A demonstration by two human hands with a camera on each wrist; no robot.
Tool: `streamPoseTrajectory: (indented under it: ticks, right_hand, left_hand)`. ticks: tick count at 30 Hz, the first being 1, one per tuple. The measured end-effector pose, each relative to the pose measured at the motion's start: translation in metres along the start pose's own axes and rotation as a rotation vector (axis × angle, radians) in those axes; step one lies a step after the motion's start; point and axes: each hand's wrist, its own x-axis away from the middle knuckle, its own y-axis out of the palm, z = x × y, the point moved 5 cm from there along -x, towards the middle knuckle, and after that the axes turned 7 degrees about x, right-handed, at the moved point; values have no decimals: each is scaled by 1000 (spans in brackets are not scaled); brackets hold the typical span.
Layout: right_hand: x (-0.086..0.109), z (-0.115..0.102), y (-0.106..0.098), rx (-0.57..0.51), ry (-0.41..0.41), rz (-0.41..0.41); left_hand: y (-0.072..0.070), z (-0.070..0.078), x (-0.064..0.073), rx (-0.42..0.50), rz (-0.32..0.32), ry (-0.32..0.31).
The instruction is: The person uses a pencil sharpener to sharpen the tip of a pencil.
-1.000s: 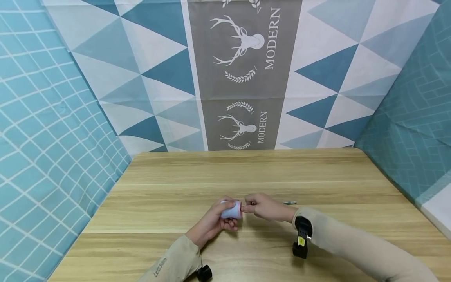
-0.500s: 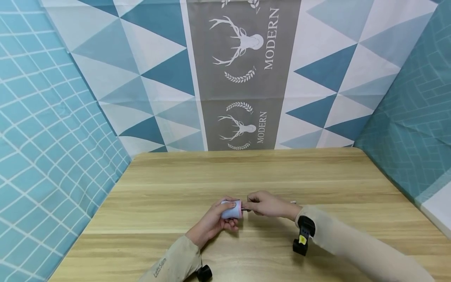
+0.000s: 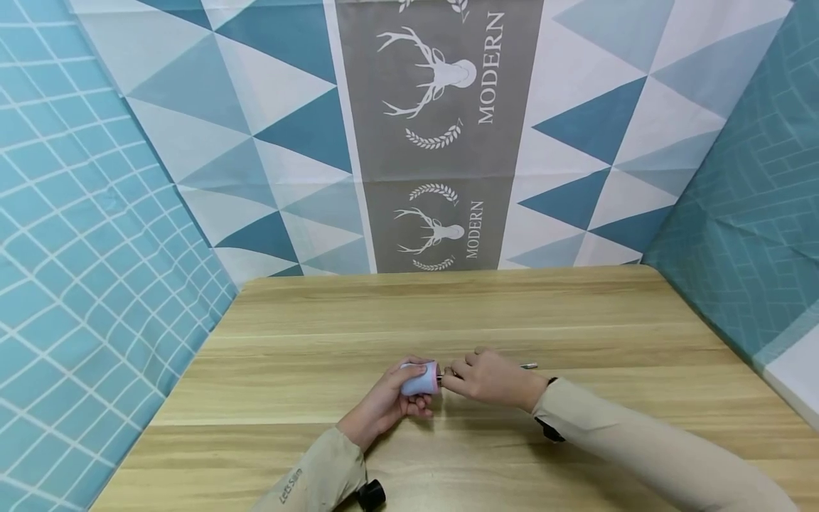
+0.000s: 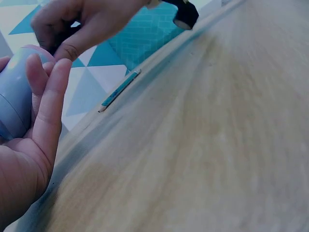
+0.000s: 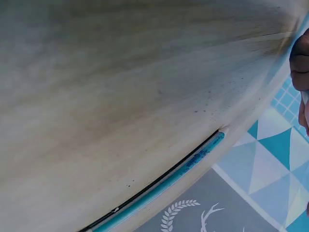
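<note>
My left hand (image 3: 384, 402) grips a rounded lilac-blue pencil sharpener (image 3: 414, 385), its pink-rimmed end turned toward the right. At that end, my right hand (image 3: 489, 377) pinches a thin dark stick (image 3: 441, 378), only a short bit of which shows between fingers and rim. Its full shape is hidden. In the left wrist view the sharpener (image 4: 13, 99) lies in the left palm, with the right hand (image 4: 84, 26) close to its rim. A blue pencil (image 4: 119, 92) rests on the table behind the right hand; its end (image 3: 529, 365) shows past the knuckles in the head view.
The wooden table (image 3: 288, 320) spreads around both hands. A patterned cloth wall (image 3: 307, 142) rises behind its far edge, with tiled-print cloth (image 3: 83, 213) along the left side. A white surface (image 3: 796, 384) borders the table at the right.
My right hand has drawn back slightly from the sharpener's rim, uncovering a bit of the thin stick, and has then rolled over at the wrist. My left hand has stayed in place.
</note>
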Motion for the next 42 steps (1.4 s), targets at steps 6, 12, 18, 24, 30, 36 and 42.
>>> streamPoseTrajectory:
  ticks: [6, 12, 18, 24, 30, 36, 42]
  right_hand:
    - [-6, 1, 6, -310, 107, -108]
    - [-7, 10, 21, -1038, 562, -330]
    - [1, 11, 38, -1669, 1017, -512]
    - [15, -7, 48, -2210, 1349, -730]
    - [22, -8, 50, -2177, 1315, -705]
    - [22, 12, 41, -1792, 1131, -632]
    - [8, 29, 13, -1154, 647, -379]
  left_hand:
    - [-1, 0, 0, 12, 12, -7]
    - [-1, -1, 0, 18, 15, -13]
    - [-2, 0, 0, 31, 24, -8]
    - [-1, 0, 0, -3, 19, 1]
    - [0, 1, -2, -37, -1, -5]
    - [-1, 0, 0, -35, 1, -5]
    - [-2, 2, 0, -1, 10, -15]
